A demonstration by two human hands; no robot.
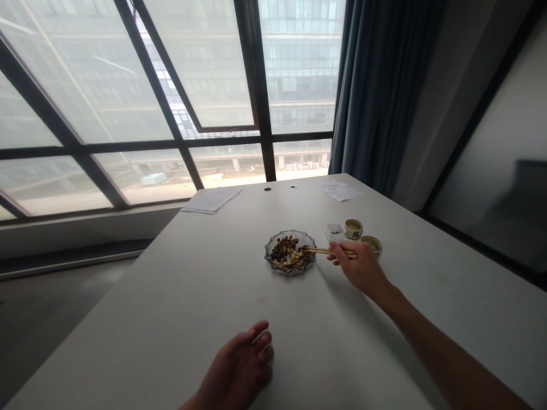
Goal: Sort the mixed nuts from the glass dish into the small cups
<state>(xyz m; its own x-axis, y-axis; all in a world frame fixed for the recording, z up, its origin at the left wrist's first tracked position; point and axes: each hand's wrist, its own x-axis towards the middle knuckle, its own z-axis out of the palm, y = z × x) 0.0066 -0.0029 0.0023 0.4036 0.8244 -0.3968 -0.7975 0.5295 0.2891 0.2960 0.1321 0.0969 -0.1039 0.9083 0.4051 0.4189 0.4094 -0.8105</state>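
Observation:
My right hand point(356, 267) holds a pair of wooden chopsticks point(329, 251), and their tips reach over a scalloped glass dish point(294, 270). The dish is heaped with a mix of dark and pale nuts or beans point(288, 251). I cannot tell whether the tips grip a piece. My left hand point(239, 367) lies on the near part of the white table point(205, 285), well away from the dish, with its fingers loosely curled around nothing.
Just beyond my right hand stand a small white square dish point(335, 230) and two small ceramic cups point(354, 229) point(371, 246). Papers point(211, 200) point(339, 191) lie near the far table edge, before a large window point(149, 74) and a dark curtain point(380, 85).

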